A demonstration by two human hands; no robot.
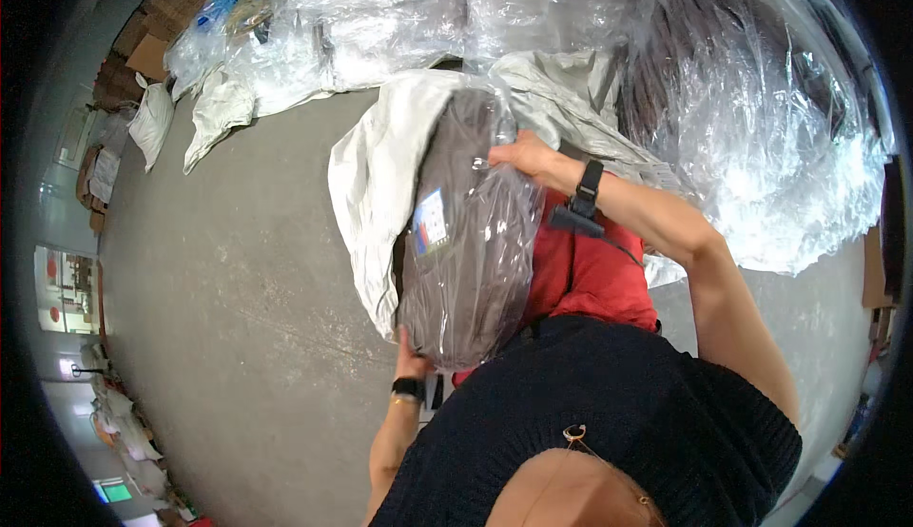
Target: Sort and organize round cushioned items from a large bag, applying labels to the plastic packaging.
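the brown bundle (466,284) was already film-wrapped but not yet released, my right hand (531,157) gripping its side, my left hand (410,363) too hidden to tell if closed.

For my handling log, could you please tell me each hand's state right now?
Left hand: holding the near end of the oblong brown bundle in clear plastic.
Right hand: closed on plastic at the bundle's right side.
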